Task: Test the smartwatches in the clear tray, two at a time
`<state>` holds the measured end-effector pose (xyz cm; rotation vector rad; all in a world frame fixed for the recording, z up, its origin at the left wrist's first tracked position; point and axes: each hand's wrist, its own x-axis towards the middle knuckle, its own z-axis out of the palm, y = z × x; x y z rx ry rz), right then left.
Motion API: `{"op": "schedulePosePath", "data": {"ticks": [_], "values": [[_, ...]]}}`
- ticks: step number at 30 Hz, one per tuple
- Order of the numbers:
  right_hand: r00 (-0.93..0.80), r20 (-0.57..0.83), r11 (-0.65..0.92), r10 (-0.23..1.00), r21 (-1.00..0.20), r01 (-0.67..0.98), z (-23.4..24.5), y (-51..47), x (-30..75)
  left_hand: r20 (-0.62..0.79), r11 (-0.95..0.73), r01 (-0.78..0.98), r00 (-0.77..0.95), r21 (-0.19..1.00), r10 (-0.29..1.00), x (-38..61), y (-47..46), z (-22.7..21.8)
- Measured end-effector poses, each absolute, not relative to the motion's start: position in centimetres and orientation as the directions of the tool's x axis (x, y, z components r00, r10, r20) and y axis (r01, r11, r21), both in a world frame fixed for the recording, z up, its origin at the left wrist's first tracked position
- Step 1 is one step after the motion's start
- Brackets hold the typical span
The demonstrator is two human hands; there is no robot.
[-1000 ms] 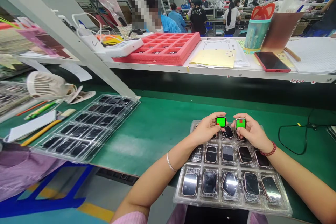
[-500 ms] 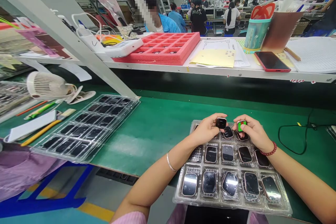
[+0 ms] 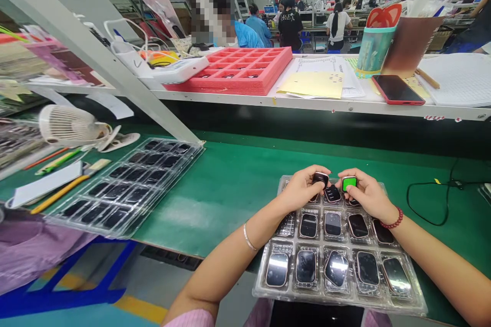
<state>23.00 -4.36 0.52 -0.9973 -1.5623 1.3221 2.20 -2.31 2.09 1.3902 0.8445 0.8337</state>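
My left hand (image 3: 304, 185) is closed around a smartwatch body (image 3: 320, 179) with a dark screen, held above the far side of a clear plastic tray (image 3: 337, 294). Close beside it, my right hand (image 3: 366, 191) grips another smartwatch body (image 3: 349, 183), whose screen glows plain green; the thumb rests on its lower edge. Between the two hands, a smartwatch (image 3: 332, 194) with small light marks on its screen lies in a far-row pocket. Several more strapless watches sit in the nearer rows. One pocket (image 3: 286, 226) at the left of the middle row shows no watch. My hands partly cover the far row.
Another tray (image 3: 169, 189) of dark watches lies on the green table to the left, near a white fan (image 3: 69, 125) and a yellow-handled tool (image 3: 61, 194). A black cable (image 3: 429, 184) lies right. The shelf ahead bears a red foam tray (image 3: 264, 79) and a phone (image 3: 399, 89).
The right watch's screen has gone from red and green patches to plain green, and the thumb has shifted lower. The left watch has tilted and moved slightly left.
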Motion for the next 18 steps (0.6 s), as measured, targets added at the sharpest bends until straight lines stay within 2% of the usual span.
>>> {"op": "schedulePosePath", "data": {"ticks": [5,18], "values": [[-0.363,0.149,0.169,0.92,-0.985,0.022,0.4,-4.33,23.02,0.006,-0.013,0.013,0.462,1.0,0.887,2.16,-2.38,2.35],[-0.345,0.114,0.136,0.932,-0.99,0.04,-0.02,-4.25,23.02,0.012,-0.008,-0.011,0.455,1.0,0.891,2.18,-2.3,2.03]]}}
